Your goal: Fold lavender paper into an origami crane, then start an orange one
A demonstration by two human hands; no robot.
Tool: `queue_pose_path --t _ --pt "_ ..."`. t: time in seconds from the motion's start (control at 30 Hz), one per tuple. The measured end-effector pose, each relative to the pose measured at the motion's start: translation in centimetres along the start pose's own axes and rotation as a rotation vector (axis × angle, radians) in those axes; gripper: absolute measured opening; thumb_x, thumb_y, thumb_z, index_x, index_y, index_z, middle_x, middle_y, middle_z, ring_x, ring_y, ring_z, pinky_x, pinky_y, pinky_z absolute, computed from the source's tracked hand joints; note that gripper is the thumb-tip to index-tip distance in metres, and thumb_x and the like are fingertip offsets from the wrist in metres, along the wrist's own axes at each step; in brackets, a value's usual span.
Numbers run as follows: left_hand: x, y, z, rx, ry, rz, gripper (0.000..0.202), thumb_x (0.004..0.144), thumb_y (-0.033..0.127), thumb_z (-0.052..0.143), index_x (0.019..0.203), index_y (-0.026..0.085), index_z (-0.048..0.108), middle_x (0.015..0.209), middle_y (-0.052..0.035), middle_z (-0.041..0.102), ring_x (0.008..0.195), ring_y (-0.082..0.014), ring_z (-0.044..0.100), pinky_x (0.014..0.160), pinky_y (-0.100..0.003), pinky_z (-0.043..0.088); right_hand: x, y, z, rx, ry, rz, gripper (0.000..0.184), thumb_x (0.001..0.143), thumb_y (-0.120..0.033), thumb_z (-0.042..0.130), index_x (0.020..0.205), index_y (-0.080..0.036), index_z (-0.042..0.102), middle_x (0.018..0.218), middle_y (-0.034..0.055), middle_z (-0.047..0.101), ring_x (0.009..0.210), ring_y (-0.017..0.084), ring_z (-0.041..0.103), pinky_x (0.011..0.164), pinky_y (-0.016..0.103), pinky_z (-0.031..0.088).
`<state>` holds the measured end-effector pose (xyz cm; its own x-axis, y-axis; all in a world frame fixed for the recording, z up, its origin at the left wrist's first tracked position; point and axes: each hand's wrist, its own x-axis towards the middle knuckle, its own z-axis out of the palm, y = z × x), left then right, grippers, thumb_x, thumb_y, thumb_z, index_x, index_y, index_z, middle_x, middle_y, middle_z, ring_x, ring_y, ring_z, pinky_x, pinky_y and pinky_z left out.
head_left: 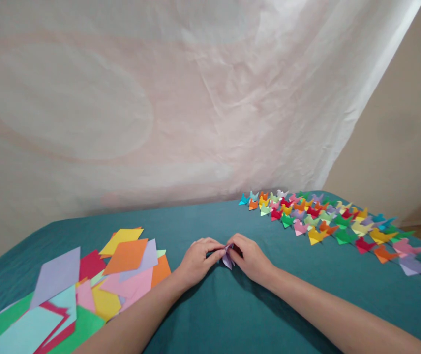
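Note:
My left hand (197,260) and my right hand (251,258) meet over the middle of a teal cloth-covered table (210,305). Both pinch a small folded lilac paper piece (227,257) between their fingertips, just above the cloth. The fingers of both hands are curled in on the paper. My forearms reach in from the lower edge of the view.
A loose heap of coloured paper squares (85,285) lies at the left. Several rows of small folded paper figures (328,221) in many colours run along the right side toward the table's edge. A creased pale sheet (159,98) hangs behind the table.

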<state>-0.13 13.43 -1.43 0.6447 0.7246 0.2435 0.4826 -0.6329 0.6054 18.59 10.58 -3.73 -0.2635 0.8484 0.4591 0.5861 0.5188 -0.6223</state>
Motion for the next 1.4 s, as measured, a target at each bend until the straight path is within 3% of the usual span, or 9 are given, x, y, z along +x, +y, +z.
queue_pose_path --t 0.5,0.87,1.1,1.4 --pt "0.6 0.3 0.2 -0.036 0.02 -0.02 0.018 0.085 0.029 0.054 0.085 0.021 0.071 0.09 -0.0024 0.068 0.087 -0.0173 0.059 0.08 -0.027 0.044 -0.1 0.1 -0.1 0.028 -0.01 -0.013 0.013 0.084 -0.012 0.048 0.091 -0.02 0.057 0.084 0.0023 0.06 0.078 0.015 0.057 0.072 0.027 0.045" --pt "0.3 0.5 -0.4 -0.061 -0.038 0.028 0.016 0.083 0.031 0.058 0.087 0.022 0.07 0.094 -0.0024 0.067 0.09 -0.0171 0.059 0.084 -0.026 0.042 -0.1 0.1 -0.2 0.091 0.001 0.025 0.011 0.084 -0.014 0.05 0.089 -0.02 0.058 0.08 0.0009 0.06 0.071 0.013 0.057 0.068 0.025 0.045" --pt "0.3 0.5 -0.9 -0.208 -0.08 -0.042 0.029 0.085 0.028 0.053 0.111 0.023 0.063 0.105 -0.0018 0.068 0.096 -0.0182 0.061 0.087 -0.028 0.043 0.2 0.3 0.3 0.093 0.009 0.094 0.008 0.079 -0.013 0.054 0.082 -0.019 0.058 0.071 -0.0011 0.059 0.061 0.012 0.053 0.058 0.023 0.043" --pt "0.2 0.2 -1.7 -0.293 -0.148 -0.035 0.031 0.089 0.024 0.045 0.114 0.023 0.063 0.111 0.0012 0.066 0.1 -0.0178 0.061 0.09 -0.028 0.043 0.5 -0.2 0.5 0.137 -0.008 0.175 0.003 0.079 -0.017 0.056 0.077 -0.017 0.058 0.067 -0.0005 0.06 0.058 0.012 0.054 0.055 0.022 0.042"
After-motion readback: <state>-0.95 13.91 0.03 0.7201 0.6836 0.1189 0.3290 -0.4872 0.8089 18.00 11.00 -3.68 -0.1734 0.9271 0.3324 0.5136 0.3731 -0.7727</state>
